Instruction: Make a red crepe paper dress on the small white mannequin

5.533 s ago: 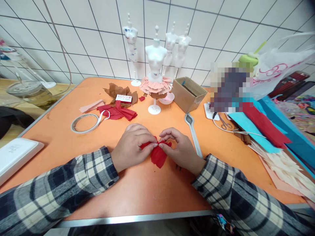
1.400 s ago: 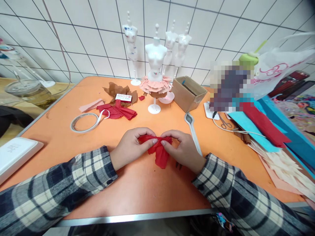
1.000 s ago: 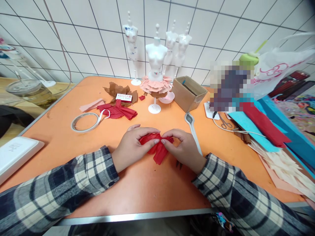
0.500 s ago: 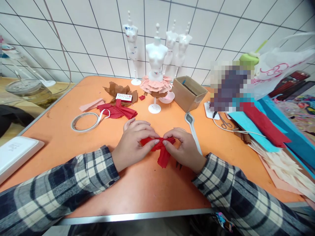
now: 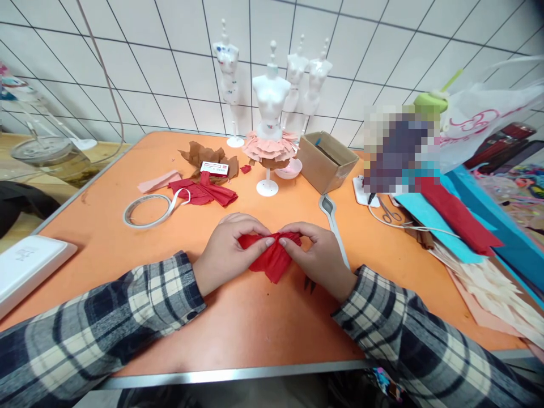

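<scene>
Two hands (image 5: 232, 249) (image 5: 317, 252), pinched red paper (image 5: 274, 263), crinkled, smooth orange tabletop (image 5: 255, 334)

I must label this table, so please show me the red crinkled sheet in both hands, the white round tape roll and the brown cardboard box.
Red crinkled sheet (image 5: 274, 263): head view, lower part.
White round tape roll (image 5: 126, 217): head view, left rim.
Brown cardboard box (image 5: 313, 165): head view, side wall.

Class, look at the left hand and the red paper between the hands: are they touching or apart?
Touching. The head view shows the left hand pinching the red paper, its thumb lying directly over the upper part.
</scene>
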Tool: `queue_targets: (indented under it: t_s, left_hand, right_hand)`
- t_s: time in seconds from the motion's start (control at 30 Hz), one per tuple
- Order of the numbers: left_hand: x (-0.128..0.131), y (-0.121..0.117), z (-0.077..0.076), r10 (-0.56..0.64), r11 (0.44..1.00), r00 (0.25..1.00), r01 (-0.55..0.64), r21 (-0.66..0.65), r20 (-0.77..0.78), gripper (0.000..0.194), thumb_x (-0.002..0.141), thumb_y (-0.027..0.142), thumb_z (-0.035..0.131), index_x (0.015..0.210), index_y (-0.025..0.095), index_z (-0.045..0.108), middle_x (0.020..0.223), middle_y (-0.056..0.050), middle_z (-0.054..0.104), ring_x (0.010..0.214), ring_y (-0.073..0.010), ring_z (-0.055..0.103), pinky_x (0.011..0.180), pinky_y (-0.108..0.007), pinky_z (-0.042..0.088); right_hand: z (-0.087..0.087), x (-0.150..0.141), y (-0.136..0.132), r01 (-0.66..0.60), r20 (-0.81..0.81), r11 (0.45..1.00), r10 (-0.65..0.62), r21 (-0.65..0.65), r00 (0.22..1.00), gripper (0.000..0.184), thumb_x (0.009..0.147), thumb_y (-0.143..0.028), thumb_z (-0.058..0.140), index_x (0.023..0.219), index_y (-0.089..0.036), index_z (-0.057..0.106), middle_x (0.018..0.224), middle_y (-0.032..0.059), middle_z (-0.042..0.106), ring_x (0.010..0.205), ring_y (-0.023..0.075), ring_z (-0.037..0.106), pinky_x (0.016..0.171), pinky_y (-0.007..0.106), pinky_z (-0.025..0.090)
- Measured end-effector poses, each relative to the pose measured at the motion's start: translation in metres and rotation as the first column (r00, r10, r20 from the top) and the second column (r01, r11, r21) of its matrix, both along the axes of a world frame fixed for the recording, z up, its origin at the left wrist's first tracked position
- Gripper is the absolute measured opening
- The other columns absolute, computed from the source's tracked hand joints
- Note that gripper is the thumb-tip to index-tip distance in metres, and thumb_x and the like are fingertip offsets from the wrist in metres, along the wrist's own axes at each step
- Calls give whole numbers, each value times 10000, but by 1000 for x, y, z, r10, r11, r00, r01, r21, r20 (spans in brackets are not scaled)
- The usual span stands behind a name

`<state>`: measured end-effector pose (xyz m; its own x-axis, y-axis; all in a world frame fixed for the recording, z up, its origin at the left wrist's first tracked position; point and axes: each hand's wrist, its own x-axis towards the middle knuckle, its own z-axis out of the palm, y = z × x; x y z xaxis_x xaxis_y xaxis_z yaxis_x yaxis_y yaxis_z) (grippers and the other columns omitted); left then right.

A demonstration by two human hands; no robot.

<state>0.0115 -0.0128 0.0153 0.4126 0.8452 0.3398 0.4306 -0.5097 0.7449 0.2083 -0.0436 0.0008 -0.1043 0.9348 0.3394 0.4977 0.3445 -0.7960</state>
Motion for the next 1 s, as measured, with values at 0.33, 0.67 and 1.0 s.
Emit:
queue_targets:
  t_s: [0.33,0.67,1.0]
  left_hand:
    - [-3,3,-5,-4,984,994,24,177,-108,119,841,314,676,799,227,745,815,-36,754,832,-213,675,867,-401,476]
    - [-2,0,-11,-41,983,996,55,175,-80,169,893,309,627,854,238,776,850,-41,777,823,-200,690,835,-372,503]
    - [-6,1,-13,-12,929,960,115,352,-281,194,922,308,591,947,299,783,901,-17,783,916,-217,654,897,-410,423]
  right_hand:
    - [1,-1,0,-51,91,999,50,10,995,64,842,-260,657,813,-217,693,803,23,741,769,180,679,731,310,512]
    - [1,-1,0,-9,72,999,12,-39,997,71,854,-234,636,793,-210,660,785,15,717,748,167,656,696,283,489]
    - [1,-2,-1,27,213,998,-14,-62,977,101,871,-240,617,774,-211,618,763,9,686,731,168,617,660,282,433]
